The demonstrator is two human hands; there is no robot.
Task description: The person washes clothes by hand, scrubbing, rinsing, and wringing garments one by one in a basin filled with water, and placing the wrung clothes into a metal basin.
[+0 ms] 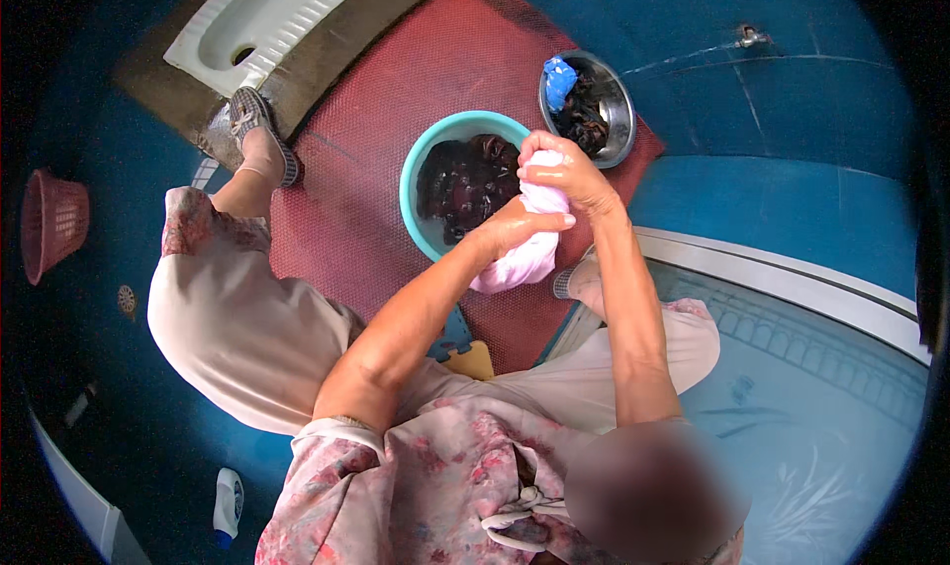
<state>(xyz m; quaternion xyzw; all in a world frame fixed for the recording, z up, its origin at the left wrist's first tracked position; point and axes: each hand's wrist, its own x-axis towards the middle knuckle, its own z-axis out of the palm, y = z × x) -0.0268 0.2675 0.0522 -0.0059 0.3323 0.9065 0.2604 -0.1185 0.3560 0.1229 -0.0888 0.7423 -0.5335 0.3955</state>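
A pale pink cloth (pixel 524 264) is bunched and twisted between my hands, over the right edge of a turquoise basin (pixel 409 197). My right hand (pixel 571 175) grips its upper end, farther from me. Lower down, my left hand (pixel 517 227) is closed round it with the thumb stretched across. The cloth's loose end hangs below my left hand. Inside the basin, dark cloth (pixel 463 184) lies in water. Beyond my right hand stands a metal bowl (pixel 627 120) with dark cloth and a bright blue bundle (pixel 559 83) whose kind I cannot make out.
Water streams from a wall tap (pixel 752 37) toward the metal bowl. A red textured mat (pixel 346 135) lies under both vessels. The squat toilet (pixel 213 55) is at the far left. A pink basket (pixel 54 224) and a white bottle (pixel 228 501) are at left; a door panel (pixel 792 367) is at right.
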